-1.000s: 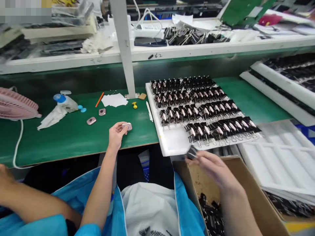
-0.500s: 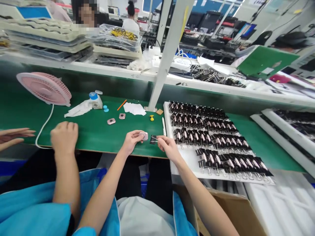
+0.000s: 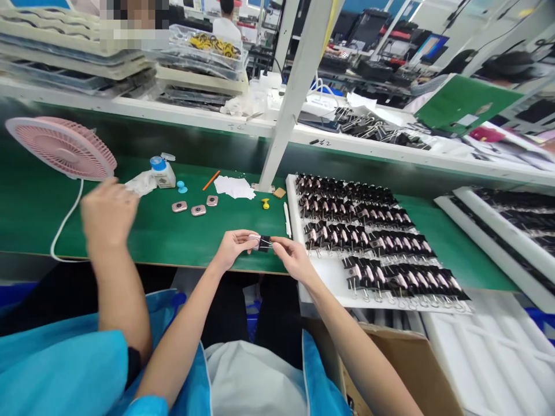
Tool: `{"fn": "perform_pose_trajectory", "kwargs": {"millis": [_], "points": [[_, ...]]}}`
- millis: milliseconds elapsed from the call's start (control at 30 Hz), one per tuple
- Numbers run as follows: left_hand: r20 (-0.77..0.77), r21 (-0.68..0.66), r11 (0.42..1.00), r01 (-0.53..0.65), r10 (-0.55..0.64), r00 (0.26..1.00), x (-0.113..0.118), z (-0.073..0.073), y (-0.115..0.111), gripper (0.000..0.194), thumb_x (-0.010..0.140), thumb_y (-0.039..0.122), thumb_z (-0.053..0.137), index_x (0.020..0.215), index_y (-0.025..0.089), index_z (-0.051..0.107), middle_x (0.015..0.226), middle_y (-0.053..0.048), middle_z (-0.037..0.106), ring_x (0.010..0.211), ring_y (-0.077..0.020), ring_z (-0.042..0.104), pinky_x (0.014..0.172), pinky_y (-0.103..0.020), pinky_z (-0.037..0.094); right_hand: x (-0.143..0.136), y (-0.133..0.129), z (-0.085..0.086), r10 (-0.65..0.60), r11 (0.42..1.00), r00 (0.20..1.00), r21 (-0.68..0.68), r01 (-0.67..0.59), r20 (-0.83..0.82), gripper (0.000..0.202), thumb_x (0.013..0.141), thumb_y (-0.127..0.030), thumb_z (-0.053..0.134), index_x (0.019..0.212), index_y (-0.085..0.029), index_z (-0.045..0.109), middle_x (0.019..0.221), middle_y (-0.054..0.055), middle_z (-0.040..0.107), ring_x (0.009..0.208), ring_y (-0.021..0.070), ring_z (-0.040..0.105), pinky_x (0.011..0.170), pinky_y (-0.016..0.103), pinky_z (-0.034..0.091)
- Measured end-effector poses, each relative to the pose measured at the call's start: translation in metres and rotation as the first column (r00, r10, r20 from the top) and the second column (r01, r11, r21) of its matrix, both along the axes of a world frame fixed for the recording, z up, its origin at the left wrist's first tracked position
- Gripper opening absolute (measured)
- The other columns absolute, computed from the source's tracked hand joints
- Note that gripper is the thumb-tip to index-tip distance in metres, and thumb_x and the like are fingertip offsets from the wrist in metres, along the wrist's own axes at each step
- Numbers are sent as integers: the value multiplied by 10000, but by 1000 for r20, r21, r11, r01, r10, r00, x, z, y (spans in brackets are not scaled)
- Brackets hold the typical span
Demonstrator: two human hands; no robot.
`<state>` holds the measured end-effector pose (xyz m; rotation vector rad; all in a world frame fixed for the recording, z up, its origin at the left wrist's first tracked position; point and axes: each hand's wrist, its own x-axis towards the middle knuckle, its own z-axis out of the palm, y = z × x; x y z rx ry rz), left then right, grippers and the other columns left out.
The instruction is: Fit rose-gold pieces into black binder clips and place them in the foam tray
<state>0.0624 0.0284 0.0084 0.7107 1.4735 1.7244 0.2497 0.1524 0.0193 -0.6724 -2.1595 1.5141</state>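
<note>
My left hand point(image 3: 229, 249) pinches a small pink smartwatch case point(image 3: 254, 237) near the bench's front edge. A black binder clip point(image 3: 263, 243) covers the case's right end. My right hand point(image 3: 295, 259) has its fingers closed on the clip's wire handles. Whether the clip's jaws touch the case cannot be made out. Farther back lie three loose pink cases, among them one at the left point(image 3: 179, 206) and one at the right point(image 3: 212, 200), with dark round centres facing up.
To the right, a white foam tray point(image 3: 323, 274) carries rows of cases with binder clips on them. A co-worker's blurred hand point(image 3: 109, 216) is at the left, by a pink fan point(image 3: 65, 147). A bottle point(image 3: 163, 173), white paper point(image 3: 235, 187) and a yellow piece point(image 3: 265, 203) lie behind.
The binder clip, apart from the case before, now overlaps its right end; my hands are closer together. A third loose case has appeared on the bench. The co-worker's hand has risen.
</note>
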Motion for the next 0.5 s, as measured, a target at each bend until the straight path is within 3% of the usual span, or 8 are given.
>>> {"fn": "perform_pose_trajectory", "kwargs": {"millis": [133,200,267,333,400,433,467,500], "points": [[131,27,996,87,-90,987,18,-15,11,423,595,356,943,922,124,811,803,-105,766,639,-170,666,538,-267,495,11,-12,17,-63,998,998,17,63,-9,456,939,-523,609,1217,-170,686,878,64,696,701,192,589,639,319,461],[123,34,998,57,-61,990,13,-13,9,397,612,316,934,942,136,806,807,-83,760,627,-140,636,548,-244,485,40,-12,23,-225,962,969,134,238,-103,422,950,-505,610,1228,-191,657,951,73,692,749,194,602,688,328,483],[143,48,998,28,-34,989,7,-10,12,440,589,288,937,981,150,794,806,-55,749,619,-120,604,567,-236,486,90,-7,22,-482,800,840,266,538,-251,322,985,-507,565,1031,-205,667,881,65,656,755,196,591,723,335,482],[152,55,998,-33,24,988,3,-10,20,488,549,269,940,997,164,779,795,-27,732,647,-117,594,594,-229,491,159,-2,12,-739,460,556,319,829,-379,386,1030,-526,473,823,-220,583,751,42,569,711,196,558,713,332,468],[124,63,993,-98,90,988,3,-10,29,495,492,251,930,956,186,769,768,5,705,679,-122,593,643,-246,514,236,-1,-7,-906,125,253,358,925,-340,442,1066,-535,349,812,-223,532,732,40,531,695,201,540,697,325,460],[103,70,989,-129,122,987,4,-10,32,484,468,249,918,924,199,763,742,23,680,681,-124,583,677,-272,532,273,-2,-20,-968,47,147,431,901,-201,465,1081,-518,266,882,-209,551,778,59,559,733,211,558,715,324,466],[75,49,986,-162,158,985,5,-10,33,470,455,265,905,896,215,753,725,39,653,681,-126,572,708,-302,548,306,-5,-34,-997,67,73,525,849,9,493,1089,-479,190,992,-183,573,865,93,604,809,225,587,758,325,477],[42,3,981,-193,193,980,6,-9,33,455,458,300,894,882,229,743,727,48,635,684,-127,563,735,-334,559,336,-9,-49,-970,163,18,593,788,243,509,1089,-428,150,1111,-153,577,975,131,641,906,238,609,815,325,482]]}}
